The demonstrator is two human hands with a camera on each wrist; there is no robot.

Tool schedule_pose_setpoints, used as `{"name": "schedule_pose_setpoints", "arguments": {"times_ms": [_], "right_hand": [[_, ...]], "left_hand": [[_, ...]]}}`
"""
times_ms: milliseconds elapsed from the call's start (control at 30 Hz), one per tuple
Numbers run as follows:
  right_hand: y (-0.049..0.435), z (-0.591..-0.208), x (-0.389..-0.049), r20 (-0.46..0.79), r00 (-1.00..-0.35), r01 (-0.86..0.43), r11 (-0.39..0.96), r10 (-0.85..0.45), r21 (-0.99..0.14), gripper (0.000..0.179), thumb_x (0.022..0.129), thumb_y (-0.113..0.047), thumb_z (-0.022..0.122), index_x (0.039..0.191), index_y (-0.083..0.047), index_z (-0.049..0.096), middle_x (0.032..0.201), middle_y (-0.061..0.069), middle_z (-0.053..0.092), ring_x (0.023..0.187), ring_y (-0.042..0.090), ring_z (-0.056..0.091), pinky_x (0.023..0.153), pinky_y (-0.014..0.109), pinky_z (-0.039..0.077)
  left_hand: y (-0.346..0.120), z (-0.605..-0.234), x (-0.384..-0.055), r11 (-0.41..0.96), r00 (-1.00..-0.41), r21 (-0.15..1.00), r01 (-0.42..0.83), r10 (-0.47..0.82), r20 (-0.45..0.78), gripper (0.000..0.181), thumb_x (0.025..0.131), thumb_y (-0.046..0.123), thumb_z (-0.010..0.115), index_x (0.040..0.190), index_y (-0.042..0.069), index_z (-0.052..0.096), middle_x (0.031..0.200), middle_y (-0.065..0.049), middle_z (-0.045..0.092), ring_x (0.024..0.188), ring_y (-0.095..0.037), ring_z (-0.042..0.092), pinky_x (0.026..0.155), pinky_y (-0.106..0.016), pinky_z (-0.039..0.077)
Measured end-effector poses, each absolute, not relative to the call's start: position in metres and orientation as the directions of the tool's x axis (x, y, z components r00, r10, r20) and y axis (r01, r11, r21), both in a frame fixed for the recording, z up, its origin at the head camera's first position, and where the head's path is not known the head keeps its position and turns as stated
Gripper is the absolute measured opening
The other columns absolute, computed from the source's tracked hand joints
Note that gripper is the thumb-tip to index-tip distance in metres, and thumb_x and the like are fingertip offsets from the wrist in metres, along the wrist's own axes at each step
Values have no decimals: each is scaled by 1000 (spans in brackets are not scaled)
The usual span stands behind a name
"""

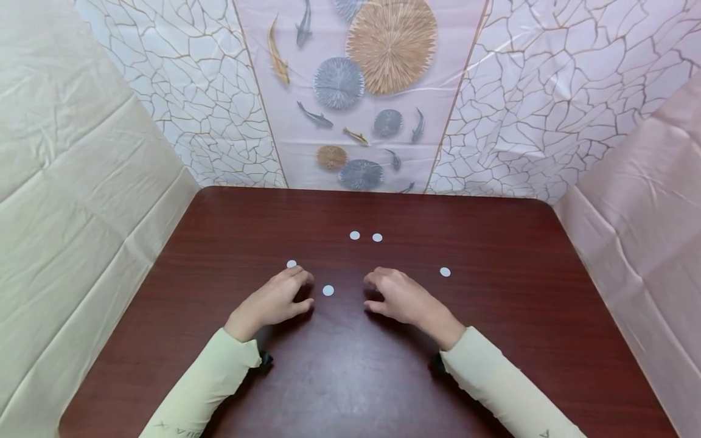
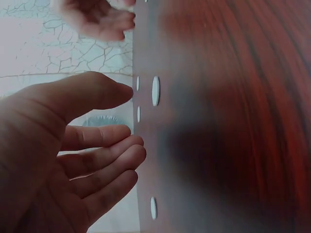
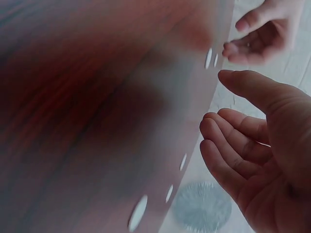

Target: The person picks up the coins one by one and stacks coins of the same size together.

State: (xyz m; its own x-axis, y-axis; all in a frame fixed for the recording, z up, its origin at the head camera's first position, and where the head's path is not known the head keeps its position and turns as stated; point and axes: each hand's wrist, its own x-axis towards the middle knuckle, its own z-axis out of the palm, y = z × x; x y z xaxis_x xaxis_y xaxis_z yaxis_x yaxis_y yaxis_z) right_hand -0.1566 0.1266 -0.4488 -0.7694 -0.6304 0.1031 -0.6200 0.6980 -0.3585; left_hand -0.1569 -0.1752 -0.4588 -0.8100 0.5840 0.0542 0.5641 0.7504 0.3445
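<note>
Several small, flat white discs lie apart on a dark red-brown wooden table (image 1: 350, 365). My left hand (image 1: 276, 298) hovers over the table with loosely bent fingers and holds nothing. Its fingertips overlap the edge of one white disc (image 1: 291, 264) in the head view, and another disc (image 1: 328, 291) lies between the two hands. Held over the right half, my right hand (image 1: 402, 296) is likewise relaxed, with its thumb apart from the fingers and nothing in its grasp. A further disc (image 1: 445, 272) lies to its right. The left wrist view shows a gap between thumb and fingers (image 2: 109, 160).
Two more white discs, a left one (image 1: 355, 235) and a right one (image 1: 377, 238), lie side by side farther back. A patterned cloth (image 1: 350, 146) hangs behind the table's far edge. Pale cloth walls stand at the left (image 1: 82, 182) and right (image 1: 641, 213).
</note>
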Motion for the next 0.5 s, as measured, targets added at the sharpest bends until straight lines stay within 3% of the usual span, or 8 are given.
{"name": "schedule_pose_setpoints", "arguments": {"times_ms": [233, 500], "right_hand": [[95, -455, -166, 98, -730, -659, 659, -676, -364, 24, 89, -21, 84, 104, -6, 72, 96, 5, 69, 83, 14, 63, 77, 29, 56], [70, -458, -177, 61, -707, -673, 643, -705, -367, 21, 89, -16, 84, 103, -5, 73, 94, 7, 70, 81, 14, 62, 73, 26, 55]], "left_hand": [[-163, -463, -163, 737, -800, 354, 576, 596, 62, 26, 91, 18, 77, 112, 4, 71, 109, -8, 66, 94, -18, 60, 86, -37, 56], [-156, -470, -169, 734, -805, 385, 560, 592, 44, 23, 88, 14, 78, 107, 4, 70, 103, -8, 67, 89, -15, 57, 80, -31, 53]]}}
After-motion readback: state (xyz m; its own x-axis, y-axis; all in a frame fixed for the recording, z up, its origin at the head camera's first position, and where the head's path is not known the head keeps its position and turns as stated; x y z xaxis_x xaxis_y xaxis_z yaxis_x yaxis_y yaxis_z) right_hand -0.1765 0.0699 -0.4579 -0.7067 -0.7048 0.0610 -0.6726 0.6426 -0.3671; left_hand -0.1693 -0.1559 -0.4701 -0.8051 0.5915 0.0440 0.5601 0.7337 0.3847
